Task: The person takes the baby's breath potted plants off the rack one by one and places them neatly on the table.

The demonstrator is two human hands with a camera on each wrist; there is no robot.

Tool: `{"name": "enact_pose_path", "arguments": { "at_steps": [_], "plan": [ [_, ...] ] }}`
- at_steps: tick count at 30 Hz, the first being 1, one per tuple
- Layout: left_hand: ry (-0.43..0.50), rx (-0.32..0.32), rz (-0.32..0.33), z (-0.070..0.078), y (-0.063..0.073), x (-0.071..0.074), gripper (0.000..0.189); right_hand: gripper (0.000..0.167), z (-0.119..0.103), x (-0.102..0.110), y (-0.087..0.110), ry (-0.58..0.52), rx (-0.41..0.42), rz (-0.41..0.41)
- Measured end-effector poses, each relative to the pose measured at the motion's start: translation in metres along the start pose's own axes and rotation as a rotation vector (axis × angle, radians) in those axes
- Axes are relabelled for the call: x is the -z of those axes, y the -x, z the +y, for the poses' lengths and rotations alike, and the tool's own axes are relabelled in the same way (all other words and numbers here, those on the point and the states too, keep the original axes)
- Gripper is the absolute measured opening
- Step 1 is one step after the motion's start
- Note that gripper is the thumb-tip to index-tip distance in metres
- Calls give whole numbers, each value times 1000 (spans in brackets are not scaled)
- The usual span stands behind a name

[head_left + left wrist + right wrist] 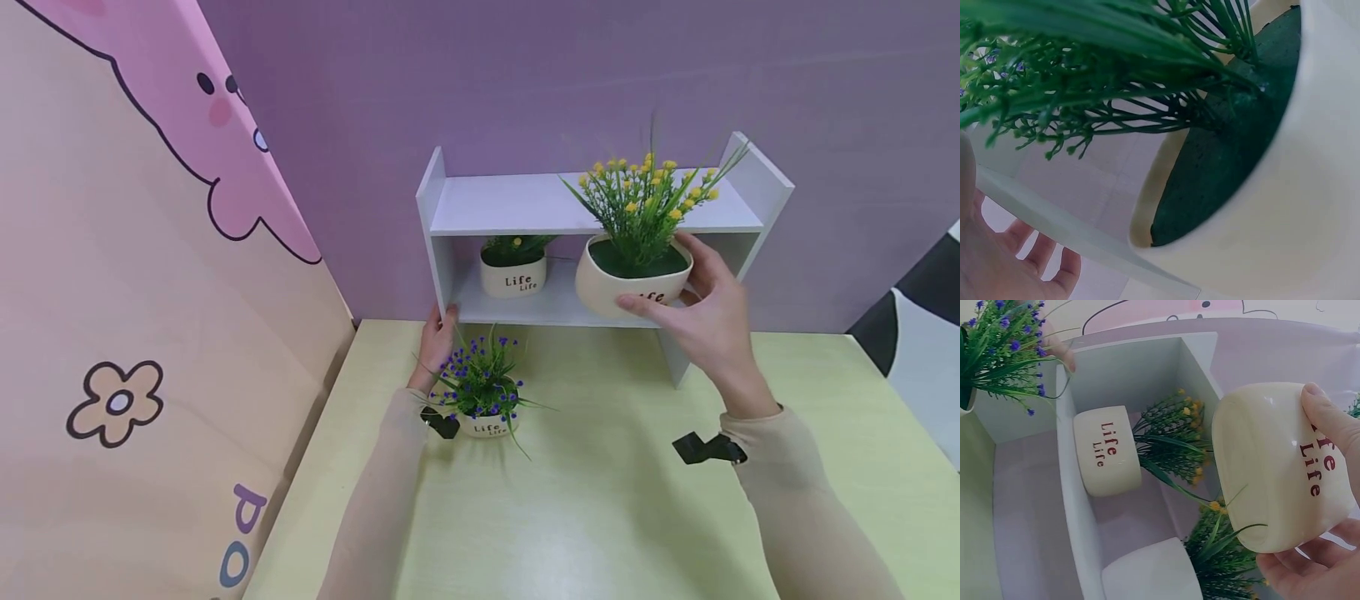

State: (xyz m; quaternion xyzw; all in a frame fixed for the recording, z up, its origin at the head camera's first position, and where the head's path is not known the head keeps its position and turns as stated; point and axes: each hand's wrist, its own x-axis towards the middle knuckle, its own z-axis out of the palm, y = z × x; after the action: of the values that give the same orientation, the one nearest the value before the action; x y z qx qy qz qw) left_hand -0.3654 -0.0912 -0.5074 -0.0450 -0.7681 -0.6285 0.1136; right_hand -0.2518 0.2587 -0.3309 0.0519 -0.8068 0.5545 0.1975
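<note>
My right hand (716, 325) grips a cream flowerpot with yellow flowers (633, 279), thumb in front, holding it tilted before the white two-tier shelf (502, 204). My left hand (435, 346) holds the shelf's left side panel near the lower board, and its fingers (1041, 256) curl around the edge in the left wrist view. On the lower board stands a "Life" pot with yellow flowers (513, 279). The right wrist view shows another pale pot (1154, 575) beside it, hidden in the head view. A pot with purple flowers (487, 427) sits on the table beside my left wrist.
The shelf stands at the back of a pale yellow table (555, 500), against a purple wall (525, 83). To the left rises a wall panel with cartoon drawings (150, 292). A black-and-white object (922, 333) is at the right edge.
</note>
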Motion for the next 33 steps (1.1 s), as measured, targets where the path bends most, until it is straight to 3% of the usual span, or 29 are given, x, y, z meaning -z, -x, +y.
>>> {"name": "enact_pose_path", "arguments": {
  "at_steps": [10, 20, 33],
  "plan": [
    [36, -78, 0, 0, 2, 0, 63, 101, 8, -3, 3, 17, -26, -32],
    [1, -7, -14, 1, 1, -2, 52, 102, 22, -8, 12, 22, -54, -50],
    [-5, 0, -18, 3, 2, -3, 55, 102, 39, -18, 22, -16, -20, -73]
  ]
}}
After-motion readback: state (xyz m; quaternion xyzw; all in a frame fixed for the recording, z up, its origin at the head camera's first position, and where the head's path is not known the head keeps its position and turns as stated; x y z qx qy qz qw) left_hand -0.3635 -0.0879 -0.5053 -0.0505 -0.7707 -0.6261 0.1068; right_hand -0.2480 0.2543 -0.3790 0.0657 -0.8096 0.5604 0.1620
